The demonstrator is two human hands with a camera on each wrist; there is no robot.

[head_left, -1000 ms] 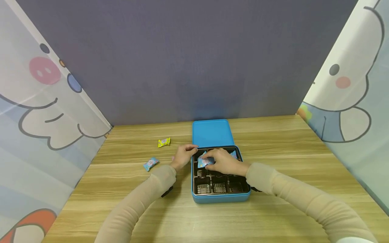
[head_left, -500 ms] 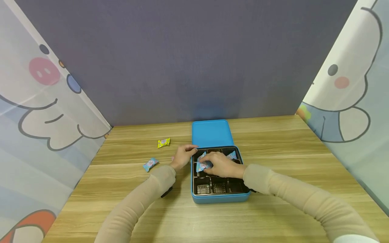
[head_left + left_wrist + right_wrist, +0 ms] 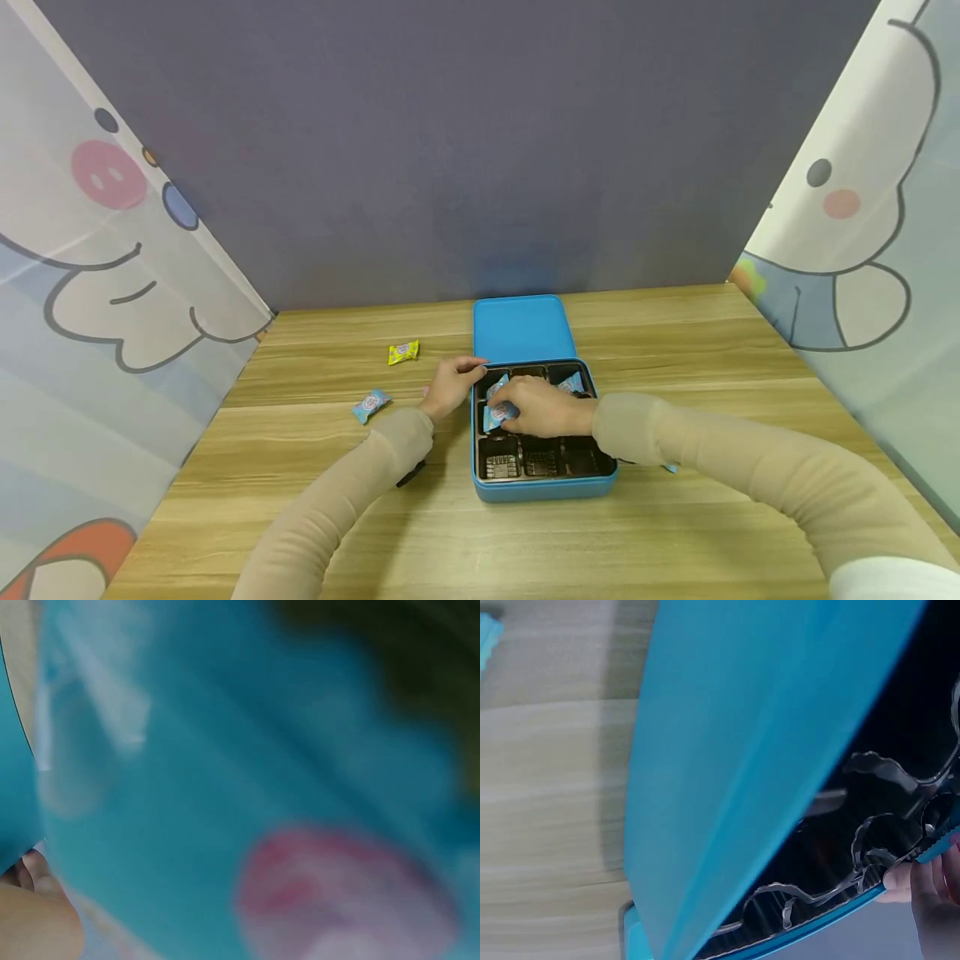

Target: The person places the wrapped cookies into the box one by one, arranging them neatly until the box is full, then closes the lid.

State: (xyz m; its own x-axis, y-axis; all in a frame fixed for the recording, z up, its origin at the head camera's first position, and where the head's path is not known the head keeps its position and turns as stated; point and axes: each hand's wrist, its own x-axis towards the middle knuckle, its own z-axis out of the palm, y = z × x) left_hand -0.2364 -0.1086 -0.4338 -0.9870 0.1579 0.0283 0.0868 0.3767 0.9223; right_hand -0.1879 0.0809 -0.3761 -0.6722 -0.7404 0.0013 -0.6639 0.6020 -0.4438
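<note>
Near the middle of the table lies a blue box (image 3: pixel 543 490) with a dark, compartmented tray inside. My left hand (image 3: pixel 452 385) holds its far left corner, thumb and fingers at the rim. My right hand (image 3: pixel 546 407) pinches a blue-wrapped candy (image 3: pixel 498 415) down in the left compartment of the middle row. Another blue candy (image 3: pixel 497 387) sits in the far left compartment, and one more blue candy (image 3: pixel 572 383) in the far right one. Close up and blurred, a blue wrapper (image 3: pixel 187 810) fills most of the left wrist view. Fingers (image 3: pixel 934 881) show at the right wrist view's edge.
The box's blue lid (image 3: pixel 523 327) lies open behind it. Left of the box are a yellow candy (image 3: pixel 403 352) and a blue candy (image 3: pixel 371 405). A pink scrap (image 3: pixel 425 391) shows beside my left hand. Under my right sleeve peeks a blue corner (image 3: pixel 670 468).
My right hand has moved nearer and lowered the blue candy from the far left compartment's area into the one in front. My left hand has stayed at the corner.
</note>
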